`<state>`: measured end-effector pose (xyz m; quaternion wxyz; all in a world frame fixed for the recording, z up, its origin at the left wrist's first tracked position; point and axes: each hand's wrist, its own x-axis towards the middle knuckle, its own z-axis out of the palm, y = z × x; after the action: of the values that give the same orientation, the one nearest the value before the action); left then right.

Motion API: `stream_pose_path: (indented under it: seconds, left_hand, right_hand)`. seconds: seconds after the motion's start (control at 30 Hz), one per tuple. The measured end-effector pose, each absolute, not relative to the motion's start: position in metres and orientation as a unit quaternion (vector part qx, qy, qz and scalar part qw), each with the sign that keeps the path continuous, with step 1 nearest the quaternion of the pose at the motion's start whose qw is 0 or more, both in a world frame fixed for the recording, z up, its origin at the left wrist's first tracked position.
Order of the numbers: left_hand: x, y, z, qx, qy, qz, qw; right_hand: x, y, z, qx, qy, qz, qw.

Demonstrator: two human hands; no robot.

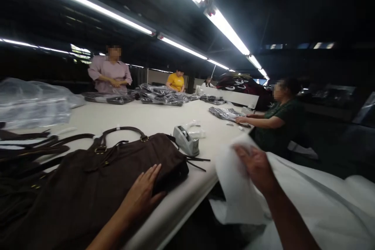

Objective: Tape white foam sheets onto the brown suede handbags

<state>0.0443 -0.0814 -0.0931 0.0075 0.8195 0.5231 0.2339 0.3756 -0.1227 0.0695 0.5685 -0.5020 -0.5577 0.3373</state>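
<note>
My left hand lies flat and open, fingers spread, on the near end of a dark brown handbag. It presses on the bag without gripping anything. The handbag rests on its side on the pale tabletop, close to the near edge, its curved handle arching up toward the far side and its thin straps trailing off to the right end. More dark brown bags and straps lie heaped just left of it.

My right hand is off the tabletop's edge, to the right, fingers closed on the upper corner of a sheet of white wrapping paper and holding it up. The sheet hangs down from my fingers, and more white sheets lie stacked beneath and behind it.

Just beyond the handbag, a grey tape dispenser stands on the tabletop, with a bit of clear plastic behind it. Clear plastic bags pile up at the far left, and bagged dark items sit in stacks along the far side.

A person in a pink shirt stands across from me, another in yellow is farther back, and a person in dark green sits at the right side with a forearm on the tabletop.
</note>
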Motion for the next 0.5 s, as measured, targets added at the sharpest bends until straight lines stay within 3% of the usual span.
stream_pose_path:
  seconds: [0.27,0.4,0.5]
  left_hand:
    - [0.050,-0.113,-0.069,0.807,0.576,0.127,0.023]
    - [0.042,-0.124,-0.053,0.797,0.600,0.061,0.026]
    - [0.032,-0.133,-0.038,0.809,0.564,0.130,0.104]
  right_hand:
    - [0.320,-0.113,0.063,-0.349,-0.496,0.610,0.509]
    - [0.320,-0.117,0.090,-0.311,-0.504,0.608,0.529]
    - [0.307,-0.113,0.104,-0.288,-0.531,0.606,0.518]
